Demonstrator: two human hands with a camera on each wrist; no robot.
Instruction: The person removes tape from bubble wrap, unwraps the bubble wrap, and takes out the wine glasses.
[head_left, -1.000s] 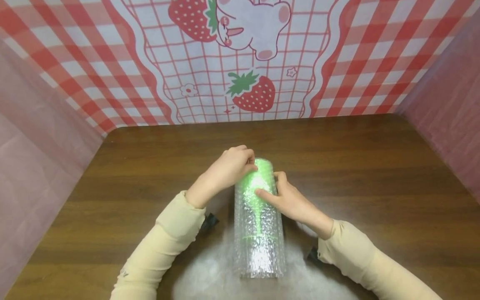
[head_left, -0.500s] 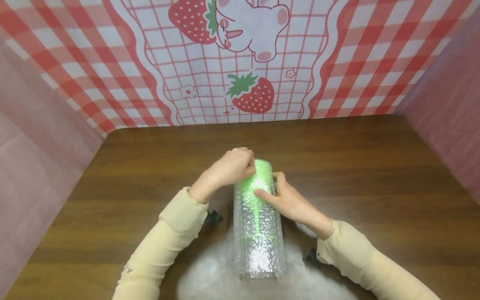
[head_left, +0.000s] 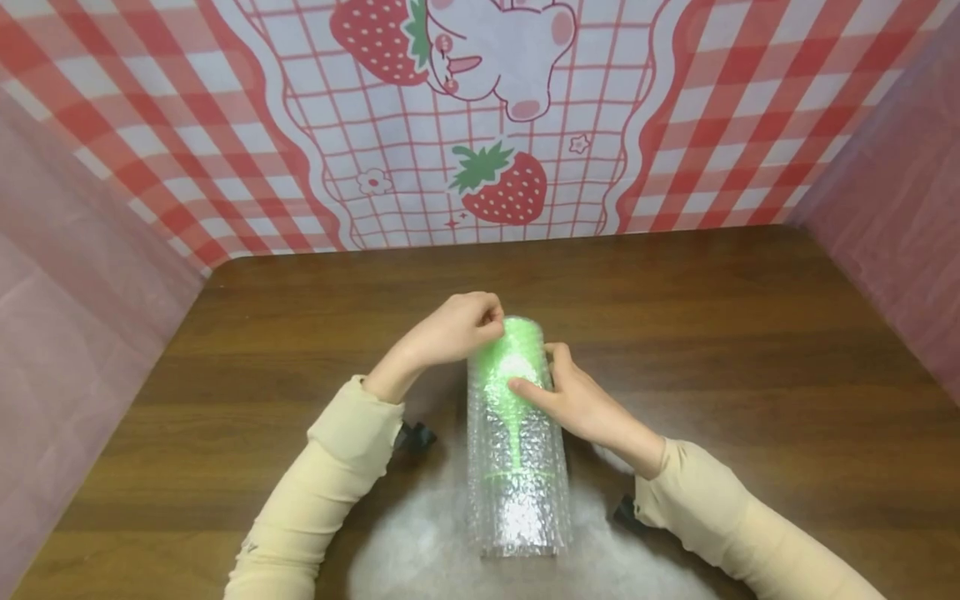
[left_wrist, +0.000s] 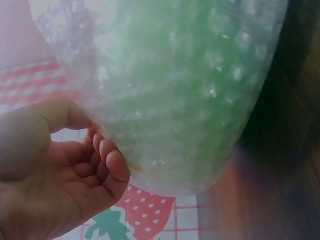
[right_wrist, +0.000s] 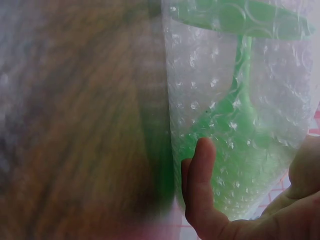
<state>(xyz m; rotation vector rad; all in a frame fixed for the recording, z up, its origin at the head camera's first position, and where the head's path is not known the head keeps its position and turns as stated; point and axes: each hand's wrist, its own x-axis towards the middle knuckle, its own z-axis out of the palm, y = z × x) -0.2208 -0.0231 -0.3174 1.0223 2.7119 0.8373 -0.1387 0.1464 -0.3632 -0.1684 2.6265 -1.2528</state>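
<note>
A green stemmed goblet (head_left: 512, 408) shows through a roll of bubble wrap (head_left: 517, 508) wound around it. Its bowl points to the far side and its foot toward my body. At the far end of the roll, my left hand (head_left: 453, 327) pinches the wrap's edge between thumb and curled fingers, as the left wrist view shows on the bubble wrap (left_wrist: 170, 110). From the right side, my right hand (head_left: 588, 404) grips the roll, thumb across the top and fingers round the side. The right wrist view shows the goblet's stem (right_wrist: 242, 62) and wide foot through the plastic.
The dark wooden table (head_left: 675, 317) runs back to a red-and-white strawberry-print cloth (head_left: 480, 183). Pink curtains (head_left: 82, 275) hang at both sides. Black pieces (head_left: 416, 437) show by each sleeve, and a bright glare lies on the table around the roll.
My left hand has shifted slightly left at the far end of the bubble wrap. The right hand and the roll have stayed in place.
</note>
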